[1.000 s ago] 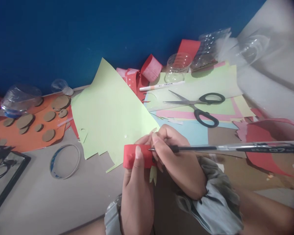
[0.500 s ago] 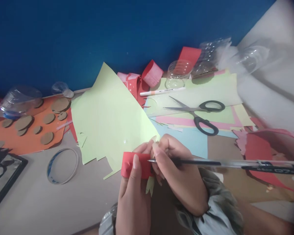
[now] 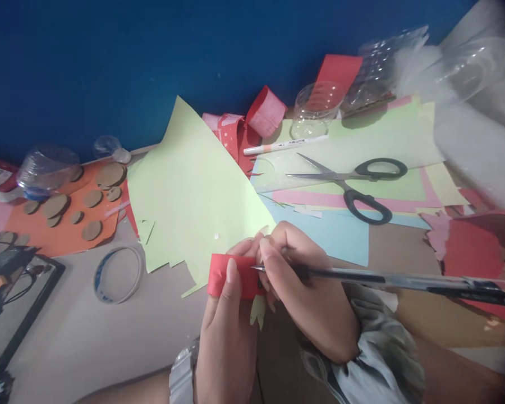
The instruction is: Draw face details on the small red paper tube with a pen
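Observation:
My left hand (image 3: 227,331) is closed around a small piece of red paper (image 3: 246,275), thumb pressed on its front and fingers behind. Between the thumb and fingers of my right hand (image 3: 303,280) is a black pen (image 3: 353,275). The pen's tip is at the right part of the red paper; whether it touches I cannot tell. Below the red paper hangs a small light-green paper piece (image 3: 258,312) with a notched end; its upper part is hidden. Just beyond the hands lies a large light-green sheet (image 3: 193,185) with a cut lower edge.
Open scissors (image 3: 340,178) and a white marker (image 3: 286,145) lie on coloured sheets to the right. A tape ring (image 3: 118,275) sits at left, near orange paper (image 3: 78,216) bearing several cardboard discs. Clear plastic cups (image 3: 317,109) and a red paper roll (image 3: 266,112) stand along the blue wall.
The view has shifted slightly, so the things on the table appear moved a little. Both hands keep their grip, and the pen stays by the red paper.

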The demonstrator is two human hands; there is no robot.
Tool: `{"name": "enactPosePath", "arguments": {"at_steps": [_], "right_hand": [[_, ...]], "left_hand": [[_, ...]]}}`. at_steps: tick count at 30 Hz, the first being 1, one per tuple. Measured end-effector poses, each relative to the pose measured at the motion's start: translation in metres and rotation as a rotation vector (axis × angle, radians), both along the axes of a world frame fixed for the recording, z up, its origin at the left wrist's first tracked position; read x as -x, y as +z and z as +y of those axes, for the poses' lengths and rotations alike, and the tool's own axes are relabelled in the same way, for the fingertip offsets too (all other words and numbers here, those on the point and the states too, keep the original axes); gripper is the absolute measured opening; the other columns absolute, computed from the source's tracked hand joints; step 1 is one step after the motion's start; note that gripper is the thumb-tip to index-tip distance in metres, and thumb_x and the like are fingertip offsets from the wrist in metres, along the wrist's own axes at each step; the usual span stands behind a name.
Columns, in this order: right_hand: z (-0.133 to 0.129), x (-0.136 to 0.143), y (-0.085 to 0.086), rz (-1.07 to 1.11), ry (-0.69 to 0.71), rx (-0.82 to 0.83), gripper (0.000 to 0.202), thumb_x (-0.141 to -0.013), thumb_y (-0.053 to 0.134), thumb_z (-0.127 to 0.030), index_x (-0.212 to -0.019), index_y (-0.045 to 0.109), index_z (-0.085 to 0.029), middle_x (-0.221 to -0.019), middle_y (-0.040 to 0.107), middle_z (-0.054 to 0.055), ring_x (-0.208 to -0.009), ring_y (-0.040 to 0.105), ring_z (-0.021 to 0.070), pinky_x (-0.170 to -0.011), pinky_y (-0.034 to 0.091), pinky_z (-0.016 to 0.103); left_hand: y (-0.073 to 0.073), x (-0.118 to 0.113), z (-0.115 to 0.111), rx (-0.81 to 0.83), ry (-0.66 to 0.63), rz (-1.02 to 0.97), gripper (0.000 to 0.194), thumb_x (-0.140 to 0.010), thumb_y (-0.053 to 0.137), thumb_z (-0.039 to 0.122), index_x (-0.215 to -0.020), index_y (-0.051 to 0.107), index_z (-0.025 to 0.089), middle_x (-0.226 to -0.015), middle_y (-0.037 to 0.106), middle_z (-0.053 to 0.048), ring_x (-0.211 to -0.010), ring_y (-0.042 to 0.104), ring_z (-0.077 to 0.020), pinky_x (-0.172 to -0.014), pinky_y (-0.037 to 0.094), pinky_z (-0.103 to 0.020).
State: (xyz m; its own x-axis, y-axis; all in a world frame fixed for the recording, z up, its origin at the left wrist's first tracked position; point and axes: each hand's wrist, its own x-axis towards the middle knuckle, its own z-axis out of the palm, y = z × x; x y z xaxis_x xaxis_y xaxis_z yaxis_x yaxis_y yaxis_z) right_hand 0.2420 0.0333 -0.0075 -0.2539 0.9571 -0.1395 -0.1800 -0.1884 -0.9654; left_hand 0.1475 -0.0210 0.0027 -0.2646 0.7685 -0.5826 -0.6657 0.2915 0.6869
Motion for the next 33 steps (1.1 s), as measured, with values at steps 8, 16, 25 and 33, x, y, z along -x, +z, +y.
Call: {"name": "enactPosePath", "arguments": {"at_steps": [8, 16, 25, 33], "right_hand": [[-0.0005, 0.0057, 0.0001, -0.045, -0.059, -0.04, 0.033, -0.1, 0.067, -0.029, -0.072, 0.049, -0.028, -0.055, 0.049, -0.006, -0.049, 0.043, 0.0156, -0.048, 0.035, 0.031], [-0.0031, 0.0084, 0.0014, -0.011, -0.079, -0.082, 0.032, -0.1, 0.066, -0.025, -0.073, 0.048, -0.027, -0.055, 0.049, -0.008, -0.049, 0.044, 0.0135, -0.054, 0.038, 0.03], [-0.0022, 0.0049, 0.0016, 0.009, -0.035, -0.081, 0.032, -0.103, 0.063, -0.024, -0.075, 0.048, -0.027, -0.062, 0.055, -0.006, -0.055, 0.049, 0.0148, -0.058, 0.042, 0.03], [-0.0016, 0.0051, 0.0008, -0.018, -0.027, -0.103, 0.031, -0.104, 0.06, -0.024, -0.075, 0.046, -0.027, -0.069, 0.064, -0.002, -0.051, 0.044, 0.0136, -0.055, 0.04, 0.031]], "left_hand": [[0.0049, -0.0054, 0.0003, -0.118, -0.05, 0.005, 0.032, -0.11, 0.06, 0.046, -0.124, 0.084, 0.029, -0.134, 0.082, -0.005, -0.126, 0.074, -0.0235, -0.114, 0.055, -0.034], [0.0024, -0.0059, -0.0014, -0.097, -0.038, -0.029, 0.034, -0.108, 0.064, 0.048, -0.132, 0.08, 0.03, -0.134, 0.082, -0.005, -0.128, 0.074, -0.0252, -0.115, 0.055, -0.037], [0.0034, -0.0034, -0.002, -0.096, -0.058, -0.027, 0.032, -0.107, 0.063, 0.049, -0.119, 0.085, 0.03, -0.134, 0.081, -0.006, -0.135, 0.069, -0.0276, -0.119, 0.052, -0.038], [0.0024, -0.0029, -0.0011, -0.064, -0.074, -0.033, 0.035, -0.107, 0.064, 0.052, -0.127, 0.084, 0.031, -0.134, 0.081, -0.006, -0.139, 0.065, -0.0281, -0.12, 0.05, -0.039]]}}
